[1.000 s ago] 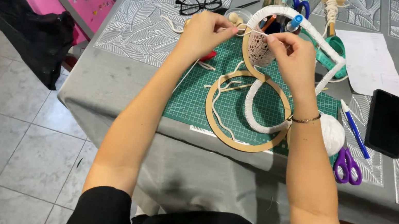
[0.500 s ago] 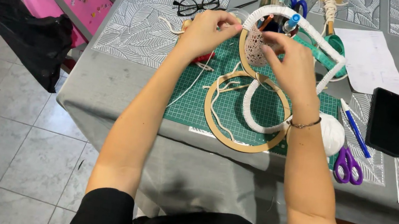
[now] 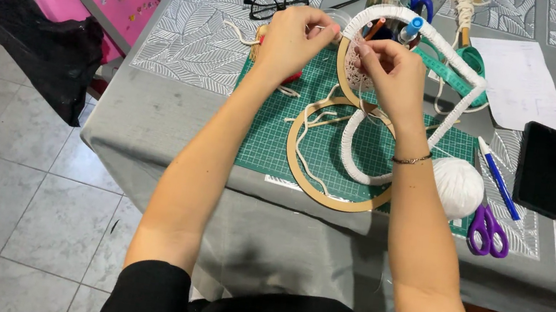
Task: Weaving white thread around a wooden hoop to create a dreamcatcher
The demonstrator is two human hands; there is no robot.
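- Head view, the hands: the left hand (image 3: pixel 293 39) and the right hand (image 3: pixel 392 74) sit closer together than half a second ago, both raised over the far edge of the green cutting mat (image 3: pixel 273 141). The left fingers are pinched shut on a strand of white cord (image 3: pixel 319 28); the right fingers are closed on the cord-wrapped hoop (image 3: pixel 413 19) at its near-left curve.
- Head view, the work: the wrapped hoop stands tilted up from the mat, its top arc by the pen pot, much as it stood a second ago. The cord now runs short and taut between the two hands, so I judge a wrap is being drawn tight on the frame.
- Head view, the rest: the bare wooden ring (image 3: pixel 332 185) lies flat on the mat, unmoved. The ball of white yarn (image 3: pixel 458 187) rests just beside the purple scissors (image 3: pixel 489 229), with the black phone (image 3: pixel 543 168) further right and the glasses (image 3: pixel 276 2) at the far side.
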